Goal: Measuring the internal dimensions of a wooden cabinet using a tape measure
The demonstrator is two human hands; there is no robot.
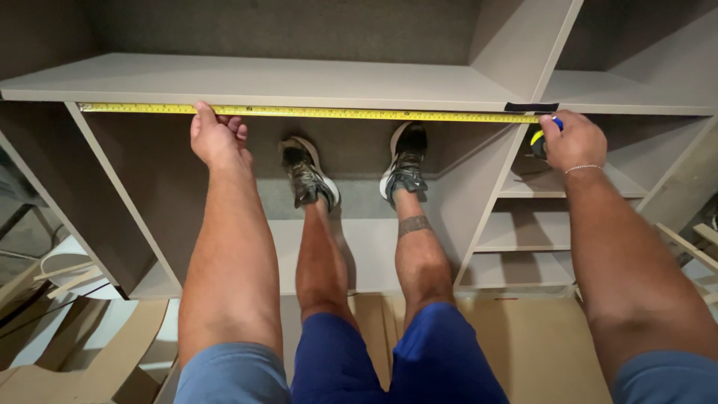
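Yellow tape measure (314, 112) stretched flat along front edge of grey shelf board (262, 81), running from left end of board to black tape patch (531, 107) at upright divider (516, 45). Tape pinned against edge by thumb of left hand (215, 136), other fingers curled beneath. Tape case (540, 138), yellow with blue, clamped in closed right hand (574, 139); thin bracelet (583, 168) worn at wrist. Hands held well apart. Two shoes (310, 173) seen below, planted inside cabinet. Small shelves (523, 232) stacked at right. Cardboard (538, 344) spread under legs.
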